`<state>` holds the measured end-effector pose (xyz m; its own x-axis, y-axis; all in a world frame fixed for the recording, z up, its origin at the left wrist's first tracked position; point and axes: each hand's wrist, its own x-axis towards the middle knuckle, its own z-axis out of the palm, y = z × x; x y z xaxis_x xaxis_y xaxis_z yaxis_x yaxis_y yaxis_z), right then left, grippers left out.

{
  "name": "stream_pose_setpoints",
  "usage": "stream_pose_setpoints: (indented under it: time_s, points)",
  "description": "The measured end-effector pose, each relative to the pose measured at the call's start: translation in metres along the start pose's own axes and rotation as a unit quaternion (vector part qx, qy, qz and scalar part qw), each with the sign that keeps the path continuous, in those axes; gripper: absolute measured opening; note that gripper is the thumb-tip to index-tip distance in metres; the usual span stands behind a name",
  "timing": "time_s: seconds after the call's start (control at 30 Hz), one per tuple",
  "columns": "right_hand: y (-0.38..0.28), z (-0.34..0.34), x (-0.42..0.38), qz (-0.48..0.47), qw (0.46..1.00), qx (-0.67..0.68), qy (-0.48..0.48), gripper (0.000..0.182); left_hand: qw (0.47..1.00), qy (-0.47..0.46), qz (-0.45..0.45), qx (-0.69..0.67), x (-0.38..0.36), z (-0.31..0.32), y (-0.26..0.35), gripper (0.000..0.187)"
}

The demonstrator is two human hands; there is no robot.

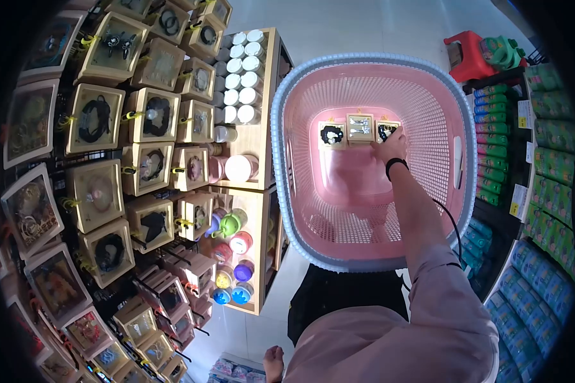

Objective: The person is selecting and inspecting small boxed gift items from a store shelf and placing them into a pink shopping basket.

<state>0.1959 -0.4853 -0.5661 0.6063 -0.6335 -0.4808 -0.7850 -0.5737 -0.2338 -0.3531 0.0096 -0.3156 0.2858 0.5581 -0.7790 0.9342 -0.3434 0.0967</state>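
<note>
Deep inside a pink laundry basket (287, 147) with a grey-blue rim, my right hand (390, 147) has its fingers closed on the edge of a small window-front box (386, 127) with a dark accessory inside, partly covered by the fingers. Beside it on the basket floor are two similar boxes in a row: a middle box (360, 129) with pale silvery pieces and a left box (332, 135) with a black, ring-like accessory. Low at the bottom of the view, my left hand (273, 364) hangs outside the basket, fingers curled, with nothing visible in it.
Left, a rack of window-front boxes (96, 121) hangs on hooks. A wooden shelf (262, 153) beside the basket bears white-lidded jars (249, 96) and colourful cups (233, 223). Right are shelves of green packs (549, 198) and a red stool (469, 54). A black cable runs along my right arm.
</note>
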Motion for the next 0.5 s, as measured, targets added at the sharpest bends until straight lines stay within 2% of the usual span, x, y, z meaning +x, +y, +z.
stream_pose_setpoints:
  time_s: [0.13, 0.17, 0.27, 0.4, 0.47, 0.5]
  points:
    - [0.006, 0.000, 0.000, 0.012, 1.000, 0.019, 0.005, 0.107, 0.998, -0.041, 0.000, 0.042, -0.018, 0.020, 0.015, 0.037]
    - [0.005, -0.005, 0.001, 0.015, 1.000, 0.023, 0.013, 0.105, 0.999, -0.053, -0.002, 0.004, -0.023, 0.021, 0.018, 0.039]
    - [0.008, -0.028, -0.009, 0.018, 0.995, 0.087, -0.052, 0.112, 0.997, -0.053, 0.045, -0.020, -0.018, 0.032, 0.010, 0.041]
    - [0.012, -0.024, -0.003, -0.068, 0.958, 0.278, 0.028, 0.082, 0.991, -0.043, 0.127, 0.009, -0.011, 0.036, 0.039, 0.039]
    - [-0.005, -0.070, -0.033, -0.060, 0.878, 0.447, -0.164, 0.066, 0.990, -0.011, 0.141, 0.005, 0.011, 0.043, 0.050, 0.037]
    - [-0.008, -0.086, -0.037, -0.061, 0.835, 0.484, -0.256, 0.064, 0.986, 0.007, 0.163, 0.014, 0.015, 0.043, 0.062, 0.036]
